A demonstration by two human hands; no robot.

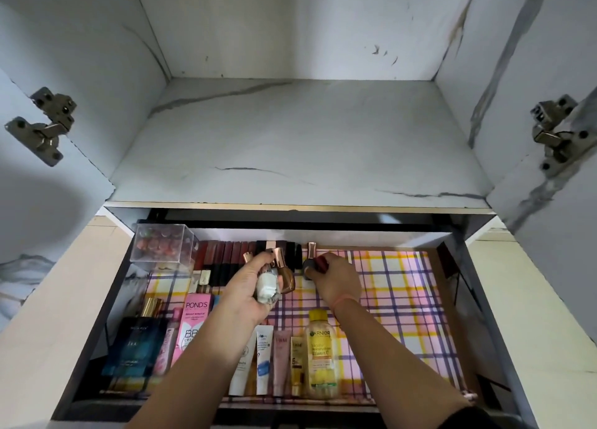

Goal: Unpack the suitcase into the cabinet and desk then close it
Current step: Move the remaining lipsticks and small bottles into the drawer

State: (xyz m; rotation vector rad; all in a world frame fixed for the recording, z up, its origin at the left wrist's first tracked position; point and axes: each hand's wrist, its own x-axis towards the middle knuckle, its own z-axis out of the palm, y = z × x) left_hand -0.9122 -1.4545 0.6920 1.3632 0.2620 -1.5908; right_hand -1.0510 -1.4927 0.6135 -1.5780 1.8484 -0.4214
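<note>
**Small Bottles Go Into the Back Row of the Drawer**

The drawer (454,302) is pulled out under the cabinet shelf (307,137). At its far left, at 10 o'clock, stands a clear box (163,244) with little round pots inside. Just to the right, a row of lipsticks (226,254) stands along the back wall. At 7 o'clock lie a blue pack (135,348) and a pink box (193,318).

Next comes the left hand (247,295). Its fingers are curled round two small bottles that touch side by side: a white bottle (267,285) and a brown bottle (287,281). Both have shiny pink-gold caps, and both caps point to 12 o'clock, away from the person. At 6 o'clock from this hand some tubes (265,360) lie in a row, with a yellow bottle (321,354) at their right.

Then comes the right hand (337,282), just beside the left one at its 3 o'clock. Its fingers pinch a red bottle (319,263) with a dark round cap. This bottle is tipped, and its cap seems to point to about 8 o'clock. It is small and looks like smooth glass, so it could slip or fall over.

At 12 o'clock from it, very close, a gold-capped bottle (311,250) stands in the back row. At 3 o'clock from there only the checked paper (397,286) shows. So the red bottle likely has to turn until its cap points up, then go down beside the standing one. The right hand is nearer to that spot. The left hand holds the next two. The suitcase is not in view.
</note>
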